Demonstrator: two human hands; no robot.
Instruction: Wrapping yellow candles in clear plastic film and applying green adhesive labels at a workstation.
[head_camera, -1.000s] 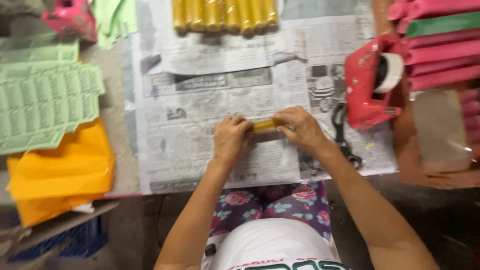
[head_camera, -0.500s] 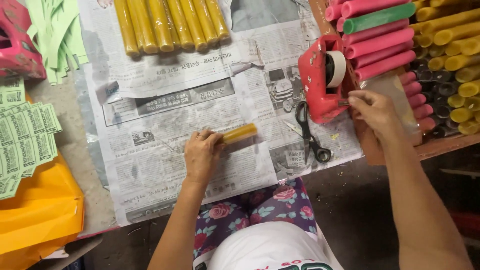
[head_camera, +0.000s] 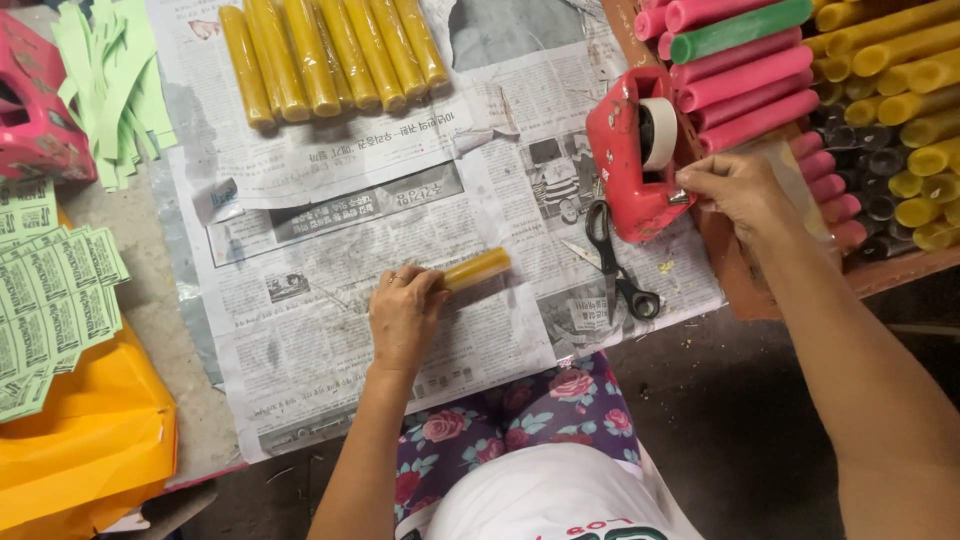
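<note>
Taping step: left hand (head_camera: 402, 312) clamps yellow candle (head_camera: 477, 268) on newspaper (head_camera: 330, 330), right hand (head_camera: 735, 185) pinches tape at red dispenser (head_camera: 632, 160); pulling a strip likely needs a steady tear.

A glossy, plastic-wrapped yellow roll (head_camera: 478, 268) lies on matt newsprint (head_camera: 330, 330), near a scuffed red plastic tape dispenser (head_camera: 632, 160) and black-handled metal scissors (head_camera: 612, 255).

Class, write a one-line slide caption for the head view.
Left hand holds a yellow roll on newspaper while right hand reaches the red tape dispenser, scissors between.
</note>
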